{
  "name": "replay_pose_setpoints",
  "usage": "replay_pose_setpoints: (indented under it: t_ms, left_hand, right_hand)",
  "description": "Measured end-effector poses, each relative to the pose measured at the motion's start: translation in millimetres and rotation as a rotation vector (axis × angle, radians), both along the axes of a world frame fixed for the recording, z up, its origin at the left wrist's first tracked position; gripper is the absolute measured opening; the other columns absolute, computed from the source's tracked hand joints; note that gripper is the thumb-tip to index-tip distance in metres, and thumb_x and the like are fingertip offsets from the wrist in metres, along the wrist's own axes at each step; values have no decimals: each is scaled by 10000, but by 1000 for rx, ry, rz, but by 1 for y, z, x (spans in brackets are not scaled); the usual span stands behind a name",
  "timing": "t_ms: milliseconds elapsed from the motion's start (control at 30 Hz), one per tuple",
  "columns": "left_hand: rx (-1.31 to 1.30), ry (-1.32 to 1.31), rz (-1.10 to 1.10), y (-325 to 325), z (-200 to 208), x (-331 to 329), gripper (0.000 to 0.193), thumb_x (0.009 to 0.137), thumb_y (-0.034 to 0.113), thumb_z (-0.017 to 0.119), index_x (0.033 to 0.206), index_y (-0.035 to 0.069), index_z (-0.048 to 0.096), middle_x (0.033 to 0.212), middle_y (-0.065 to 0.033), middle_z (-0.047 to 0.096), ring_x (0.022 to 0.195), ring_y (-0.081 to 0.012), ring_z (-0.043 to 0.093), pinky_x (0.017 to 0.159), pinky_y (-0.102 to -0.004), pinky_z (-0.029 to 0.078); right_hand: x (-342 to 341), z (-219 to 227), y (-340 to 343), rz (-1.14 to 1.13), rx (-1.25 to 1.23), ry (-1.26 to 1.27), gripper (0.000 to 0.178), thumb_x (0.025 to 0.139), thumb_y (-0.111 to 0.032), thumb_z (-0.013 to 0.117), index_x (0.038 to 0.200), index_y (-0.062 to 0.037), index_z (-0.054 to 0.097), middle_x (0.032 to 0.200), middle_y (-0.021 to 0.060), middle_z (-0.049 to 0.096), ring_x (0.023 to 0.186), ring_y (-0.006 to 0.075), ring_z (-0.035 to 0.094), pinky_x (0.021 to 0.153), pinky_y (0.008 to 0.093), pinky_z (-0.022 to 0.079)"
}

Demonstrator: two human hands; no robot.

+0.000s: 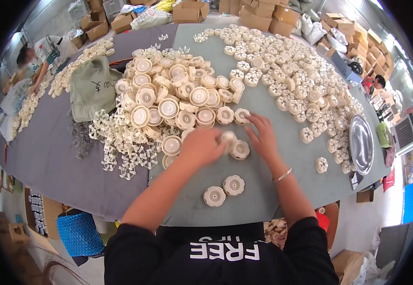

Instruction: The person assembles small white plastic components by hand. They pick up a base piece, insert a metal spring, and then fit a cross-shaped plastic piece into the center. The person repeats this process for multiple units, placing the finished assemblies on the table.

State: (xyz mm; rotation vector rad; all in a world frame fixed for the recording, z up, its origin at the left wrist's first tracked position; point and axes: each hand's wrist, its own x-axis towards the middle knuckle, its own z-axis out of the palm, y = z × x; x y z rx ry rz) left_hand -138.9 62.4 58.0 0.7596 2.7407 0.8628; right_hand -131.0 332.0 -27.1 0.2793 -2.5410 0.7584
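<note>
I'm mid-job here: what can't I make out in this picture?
- Head view: the fine detail of the piece in the left hand, smeared by blur.
- Head view: the lower discs in the pile, hidden by those on top.
- Head view: anything under the green cloth, which covers it.
- Head view: all of the parts below, partly cut off by the table edge and right sleeve.

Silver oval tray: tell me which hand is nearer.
Right. The right hand is left of the silver oval tray, with cream pieces between them; the left hand is farther left, beside the big cream pile.
</note>
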Motion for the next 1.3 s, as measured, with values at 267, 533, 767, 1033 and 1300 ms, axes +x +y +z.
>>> replay_pose_setpoints:
  t_ms: [267,533,767,1033,1300]
  left_hand:
    - [93,-107,44,-94,-21,101,407,907,314,768,1262,118,737,965,-105,723,973,-334,657,854,-452,537]
    - [249,-76,-28,-95,-21,84,544,807,301,872,1304,141,721,1221,-63,700,1026,-296,653,880,-409,554]
    - [-83,65,-23,-127,-14,78,650,695,258,908,1305,161,702,1255,-37,667,1087,-298,631,920,-431,536]
    - [63,171,64,-110,-7,68,579,731,285,904,1239,97,702,1215,-109,657,1095,-325,618,933,-453,525]
    - [-59,292,208,-54,-32,10,692,793,343,878,1379,80,620,1211,-119,676,1117,-328,628,941,-441,531]
  right_hand:
    - [-42,-1,-11,390,-41,-218,522,903,-272,778,1399,-156,663,1434,111,661,1402,414,503,1207,559,356]
    - [-50,52,-68,496,0,-142,529,879,-186,796,1386,-153,649,1377,119,672,1336,363,557,1155,475,445]
    - [-67,29,-57,376,-172,-151,492,901,-134,788,1373,-111,652,1261,111,718,1143,289,668,1012,409,546]
    - [-48,18,-44,141,-35,-187,392,937,-224,767,1295,-87,691,1134,94,748,1078,292,671,954,406,544]
    - [-28,42,-60,341,240,-116,428,918,-283,768,1308,-121,695,1283,103,705,1271,351,587,1139,537,401]
